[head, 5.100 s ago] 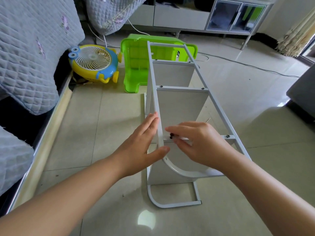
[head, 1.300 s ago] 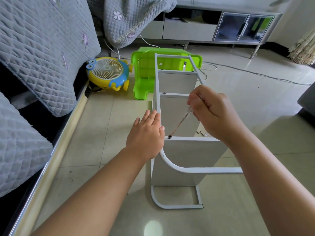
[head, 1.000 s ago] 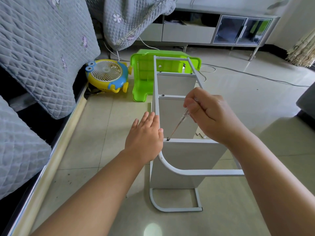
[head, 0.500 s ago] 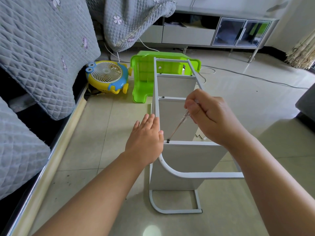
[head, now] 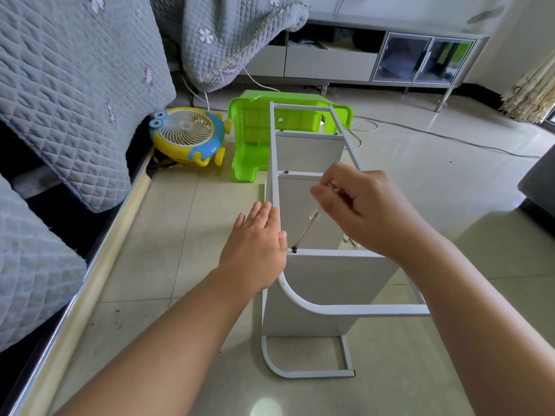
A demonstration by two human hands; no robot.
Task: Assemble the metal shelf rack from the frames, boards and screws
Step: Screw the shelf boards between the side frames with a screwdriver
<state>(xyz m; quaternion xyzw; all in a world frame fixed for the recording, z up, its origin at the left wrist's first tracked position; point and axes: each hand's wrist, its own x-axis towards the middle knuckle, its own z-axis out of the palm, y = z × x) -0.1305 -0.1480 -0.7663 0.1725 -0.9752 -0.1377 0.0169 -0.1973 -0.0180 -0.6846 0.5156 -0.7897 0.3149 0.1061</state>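
From the head view, the white metal shelf rack is lying on its side on the tiled floor, running away from the person, its boards standing on edge between the two frames. The left hand is lying flat with straight fingers against the left upright of the upper frame, holding nothing. The right hand is curling its fingers and thumb round the clear handle of a thin screwdriver, whose tip is sitting in a dark screw at the left end of the nearest board's top edge. Beyond the rack's far end a green plastic stool is lying tipped over, with a yellow and blue fan just left of it, near the grey quilted bedding.
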